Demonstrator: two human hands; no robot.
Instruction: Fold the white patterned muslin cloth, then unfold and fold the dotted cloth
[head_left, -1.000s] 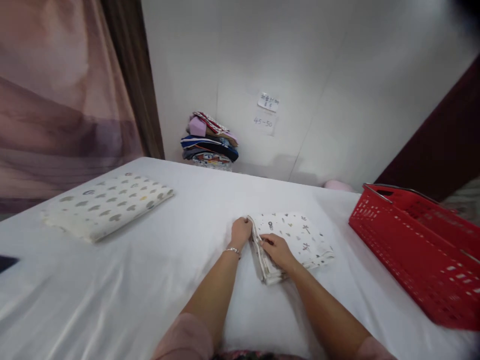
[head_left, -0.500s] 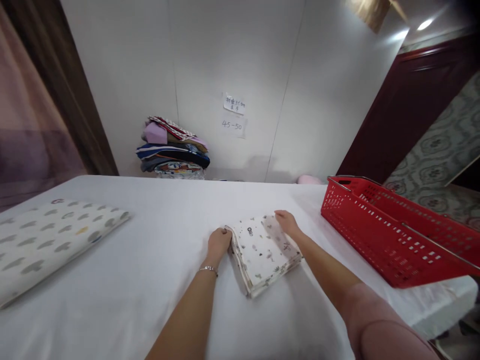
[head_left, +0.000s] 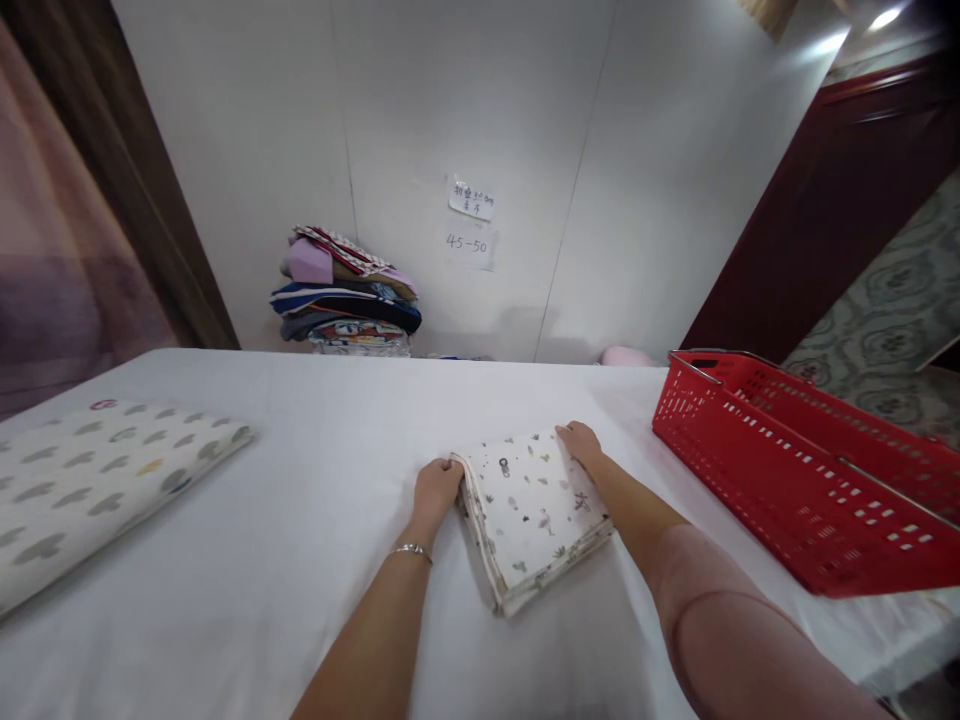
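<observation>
A folded white cloth (head_left: 534,508) with small plant and animal prints lies on the white-covered table (head_left: 315,560), its layers showing along the left and near edges. My left hand (head_left: 438,490), with a bracelet at the wrist, pinches the cloth's far left corner. At the far right corner, my right hand (head_left: 580,444) has its fingers closed over the edge. To the left lies another folded cloth (head_left: 112,470), white with grey cloud-like shapes, apart from both hands.
On the right, a red perforated plastic basket (head_left: 795,470) with metal handles stands on the table. Behind the table, a stack of folded fabrics (head_left: 345,295) rises against a pale wall (head_left: 465,90) bearing handwritten paper notes (head_left: 470,225). A brown curtain (head_left: 127,190) hangs at left.
The view has shifted slightly, so the basket appears a little farther right. Both hands stay at the same corners of the folded cloth, which looks slightly flatter.
</observation>
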